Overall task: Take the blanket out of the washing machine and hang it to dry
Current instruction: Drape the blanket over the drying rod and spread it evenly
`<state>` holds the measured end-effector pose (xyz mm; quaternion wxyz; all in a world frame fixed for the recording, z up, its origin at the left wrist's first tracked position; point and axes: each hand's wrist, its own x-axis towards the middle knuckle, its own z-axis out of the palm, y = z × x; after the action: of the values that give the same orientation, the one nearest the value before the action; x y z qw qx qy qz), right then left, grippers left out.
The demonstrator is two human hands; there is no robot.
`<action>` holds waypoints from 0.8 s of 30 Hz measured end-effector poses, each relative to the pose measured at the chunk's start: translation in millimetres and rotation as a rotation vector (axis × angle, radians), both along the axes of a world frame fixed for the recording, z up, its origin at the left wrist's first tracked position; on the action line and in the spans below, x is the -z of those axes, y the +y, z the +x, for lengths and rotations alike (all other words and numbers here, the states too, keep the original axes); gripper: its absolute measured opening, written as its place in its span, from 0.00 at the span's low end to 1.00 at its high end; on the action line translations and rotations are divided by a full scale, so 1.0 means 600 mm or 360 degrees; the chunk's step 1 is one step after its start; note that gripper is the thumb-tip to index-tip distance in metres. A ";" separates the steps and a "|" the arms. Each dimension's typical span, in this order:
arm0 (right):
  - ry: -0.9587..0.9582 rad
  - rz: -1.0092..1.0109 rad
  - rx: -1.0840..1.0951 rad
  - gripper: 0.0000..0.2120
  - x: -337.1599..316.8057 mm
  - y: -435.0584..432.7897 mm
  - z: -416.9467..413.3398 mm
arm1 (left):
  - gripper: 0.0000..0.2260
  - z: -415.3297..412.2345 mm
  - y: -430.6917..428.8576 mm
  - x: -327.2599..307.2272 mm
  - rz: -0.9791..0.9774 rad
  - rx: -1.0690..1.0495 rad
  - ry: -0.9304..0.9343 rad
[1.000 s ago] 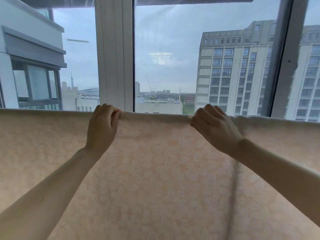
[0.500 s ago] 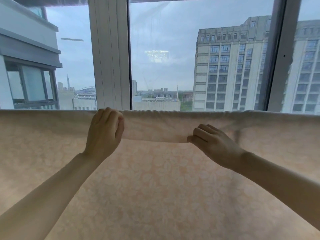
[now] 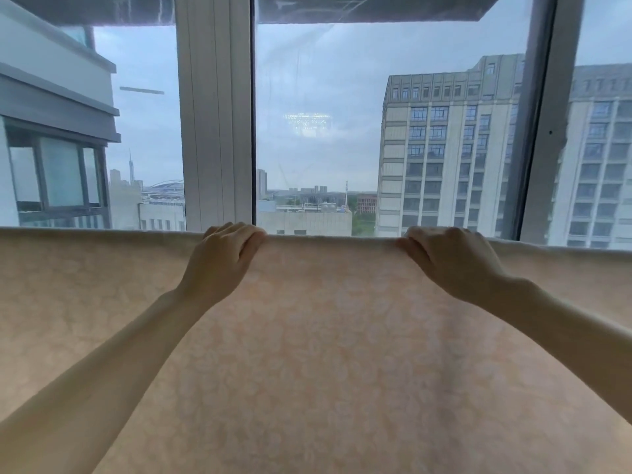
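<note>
With left hand (image 3: 222, 265) and right hand (image 3: 451, 265), gripping the top fold of the blanket (image 3: 325, 371), fingers curled over it, well apart. Draped wide already over some support, hidden under the cloth, before the window (image 3: 215, 131). Probably near the end, only evening out. Could slide off to one side if pulled unevenly, or bunch and dry badly if released with folds.

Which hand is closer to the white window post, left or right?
Left. The left hand grips the top edge of the blanket directly below the white window post; the right hand grips the same edge well off to the post's right.
</note>
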<state>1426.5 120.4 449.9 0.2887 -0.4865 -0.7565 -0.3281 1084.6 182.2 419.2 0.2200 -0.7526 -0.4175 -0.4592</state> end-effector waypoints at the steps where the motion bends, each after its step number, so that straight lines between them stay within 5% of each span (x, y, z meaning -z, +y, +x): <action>1: 0.0048 -0.0052 -0.0012 0.23 -0.006 0.005 0.000 | 0.16 -0.001 0.002 0.001 0.0006 0.0002 -0.0003; 10: 0.0209 -0.0199 0.0099 0.19 -0.042 0.039 -0.031 | 0.15 -0.007 0.013 0.014 0.0193 -0.0016 -0.0054; 14: 0.0124 -0.0181 -0.0051 0.06 -0.067 0.033 -0.064 | 0.14 -0.001 0.010 0.019 0.0250 -0.0071 -0.0075; 20: -0.0093 -0.0348 -0.0438 0.15 -0.039 0.065 -0.214 | 0.15 0.003 -0.004 0.019 0.0263 -0.0138 0.0011; 24: -0.0259 -0.0165 -0.0449 0.10 -0.019 0.095 -0.287 | 0.15 -0.030 -0.010 0.022 0.0210 -0.0166 -0.0004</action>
<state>1254.4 177.3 461.4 0.2441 -0.3616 -0.8540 -0.2834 1066.9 176.5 406.3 0.2922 -0.7130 -0.4253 -0.4747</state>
